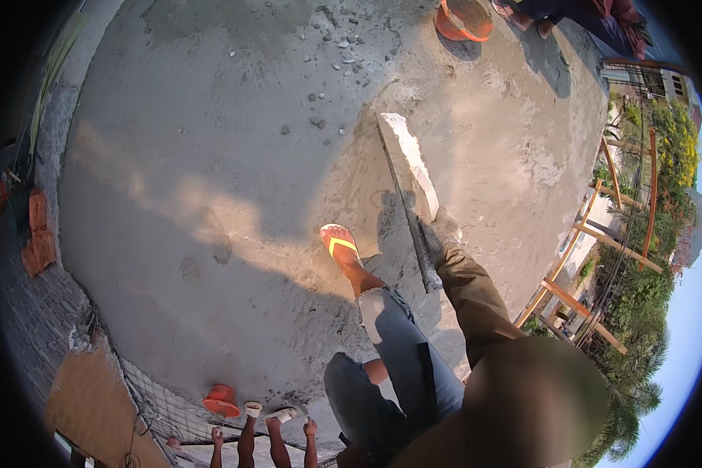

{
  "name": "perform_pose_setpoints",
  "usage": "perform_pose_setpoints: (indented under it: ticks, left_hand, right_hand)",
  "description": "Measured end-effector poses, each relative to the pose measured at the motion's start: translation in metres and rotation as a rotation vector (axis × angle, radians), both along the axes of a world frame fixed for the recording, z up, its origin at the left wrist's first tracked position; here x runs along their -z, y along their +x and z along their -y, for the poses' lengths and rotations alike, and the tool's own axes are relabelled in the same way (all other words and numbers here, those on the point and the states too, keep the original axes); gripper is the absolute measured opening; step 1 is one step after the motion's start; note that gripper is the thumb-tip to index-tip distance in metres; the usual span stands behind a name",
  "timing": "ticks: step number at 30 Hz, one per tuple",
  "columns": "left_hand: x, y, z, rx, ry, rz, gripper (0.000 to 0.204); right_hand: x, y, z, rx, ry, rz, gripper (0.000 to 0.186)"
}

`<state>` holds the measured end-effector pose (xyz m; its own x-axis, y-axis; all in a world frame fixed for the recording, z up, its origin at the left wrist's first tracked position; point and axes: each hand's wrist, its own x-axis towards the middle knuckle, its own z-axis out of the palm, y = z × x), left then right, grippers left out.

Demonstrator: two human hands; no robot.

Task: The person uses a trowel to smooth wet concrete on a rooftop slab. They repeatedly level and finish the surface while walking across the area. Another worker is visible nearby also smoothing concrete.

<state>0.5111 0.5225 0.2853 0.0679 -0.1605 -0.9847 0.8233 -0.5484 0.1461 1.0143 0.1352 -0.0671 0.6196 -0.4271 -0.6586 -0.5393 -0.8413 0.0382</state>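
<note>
From the lower right my brown-sleeved right arm reaches to a long cement-smeared straightedge (411,160). My right hand (443,226), greyish and partly hidden, is closed around its nearer part. The straightedge slants across wet grey cement (273,156), with a white, lumpy upper side and a dark shadow along its left. Beside it, a foot in a yellow-strapped flip-flop (339,243) rests on the cement, below a ripped blue jeans leg (405,343). No left hand of mine shows. A round blurred patch covers part of the lower right.
An orange bucket (464,22) of cement stands near a person at the top right. Another orange bucket (221,400) is beside a person's sandalled feet at the lower left. Bricks (37,234) lie along the left edge; wooden framing (593,242) rises at the right.
</note>
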Motion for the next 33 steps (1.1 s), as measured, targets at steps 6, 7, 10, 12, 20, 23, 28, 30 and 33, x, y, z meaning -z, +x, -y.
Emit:
perform_pose_setpoints:
  ticks: [6, 7, 10, 12, 20, 23, 28, 30, 33]
  left_hand:
    - [0.077, 0.074, -0.087, -0.032, 0.566, 0.275, 0.056]
    - [0.104, 0.073, -0.1, -0.191, 0.586, 0.272, 0.066]
    - [0.171, 0.06, -0.121, -0.493, 0.677, 0.276, 0.084]
    - [0.212, 0.069, -0.121, -0.544, 0.758, 0.293, 0.083]
    - [0.344, 0.118, -0.145, -0.775, 0.865, 0.425, 0.078]
    - [0.371, 0.127, -0.158, -0.825, 0.883, 0.486, 0.076]
    - [0.403, 0.138, -0.181, -0.903, 0.855, 0.586, 0.074]
    - [0.406, 0.14, -0.186, -0.929, 0.863, 0.617, 0.072]
    - [0.409, 0.137, -0.201, -0.987, 0.86, 0.675, 0.071]
  right_hand:
    - [0.106, 0.098, -0.039, 0.202, -0.166, 0.2, 0.066]
    - [0.122, 0.114, -0.036, 0.236, -0.185, 0.248, 0.066]
    - [0.166, 0.157, -0.017, 0.268, -0.237, 0.336, 0.067]
    - [0.195, 0.186, -0.007, 0.256, -0.252, 0.409, 0.067]
    - [0.251, 0.305, -0.01, 0.083, -0.216, 0.568, 0.069]
    - [0.249, 0.33, -0.037, -0.013, -0.148, 0.547, 0.069]
    - [0.244, 0.346, -0.122, -0.286, -0.054, 0.513, 0.069]
    - [0.241, 0.333, -0.169, -0.358, 0.015, 0.564, 0.067]
    - [0.22, 0.323, -0.206, -0.439, 0.136, 0.506, 0.067]
